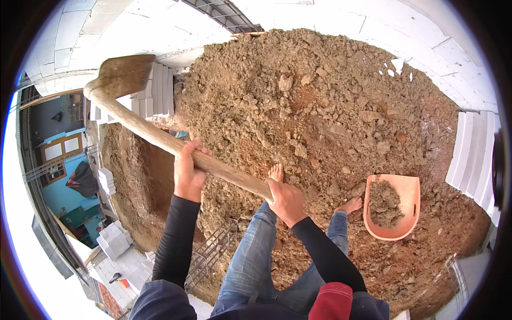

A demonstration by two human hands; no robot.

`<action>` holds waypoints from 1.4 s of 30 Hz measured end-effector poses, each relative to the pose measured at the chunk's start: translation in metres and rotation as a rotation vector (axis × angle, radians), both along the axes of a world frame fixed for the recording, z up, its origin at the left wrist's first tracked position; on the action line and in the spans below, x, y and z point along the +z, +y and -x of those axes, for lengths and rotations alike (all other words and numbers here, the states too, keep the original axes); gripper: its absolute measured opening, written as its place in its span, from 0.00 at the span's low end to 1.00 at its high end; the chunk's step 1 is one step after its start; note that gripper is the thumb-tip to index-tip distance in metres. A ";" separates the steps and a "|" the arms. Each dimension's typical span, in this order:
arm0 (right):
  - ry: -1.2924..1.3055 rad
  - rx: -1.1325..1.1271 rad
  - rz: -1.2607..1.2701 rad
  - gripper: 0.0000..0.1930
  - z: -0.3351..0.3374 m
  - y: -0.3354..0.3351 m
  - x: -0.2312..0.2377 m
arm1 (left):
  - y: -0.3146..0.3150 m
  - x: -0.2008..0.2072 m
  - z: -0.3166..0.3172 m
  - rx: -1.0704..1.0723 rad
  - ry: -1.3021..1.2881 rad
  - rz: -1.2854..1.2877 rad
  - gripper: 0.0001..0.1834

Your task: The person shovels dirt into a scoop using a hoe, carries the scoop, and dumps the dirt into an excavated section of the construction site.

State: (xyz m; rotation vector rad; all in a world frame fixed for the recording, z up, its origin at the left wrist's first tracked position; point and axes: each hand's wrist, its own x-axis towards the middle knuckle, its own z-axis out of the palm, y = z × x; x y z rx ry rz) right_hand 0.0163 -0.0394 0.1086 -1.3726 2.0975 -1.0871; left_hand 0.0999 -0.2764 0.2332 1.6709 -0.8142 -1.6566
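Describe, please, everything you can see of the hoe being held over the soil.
The hoe has a long, pale wooden handle and a broad, flat blade caked in brown dirt. It is raised, slanting up to the left, blade uppermost. The left hand grips mid-handle; the right hand grips its lower end.

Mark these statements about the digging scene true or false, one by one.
1. Both hands grip the wooden handle of a hoe. True: left hand, right hand.
2. The orange scoop pan is empty. False: it holds soil.
3. The person wears boots. False: the feet are bare; one foot shows.
4. The hoe blade is raised off the soil heap. True.
5. The sleeves are white. False: they are black.
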 end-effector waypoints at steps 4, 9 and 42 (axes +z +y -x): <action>-0.083 0.102 0.260 0.10 -0.023 -0.226 0.049 | -0.176 0.120 -0.029 0.040 -0.072 0.604 0.12; -0.032 0.081 0.257 0.14 -0.006 -0.346 0.045 | -0.350 0.109 -0.029 -0.022 -0.099 0.719 0.13; -0.076 -0.252 -1.161 0.18 0.108 0.524 0.182 | 0.515 -0.213 0.149 -0.146 0.331 -1.185 0.16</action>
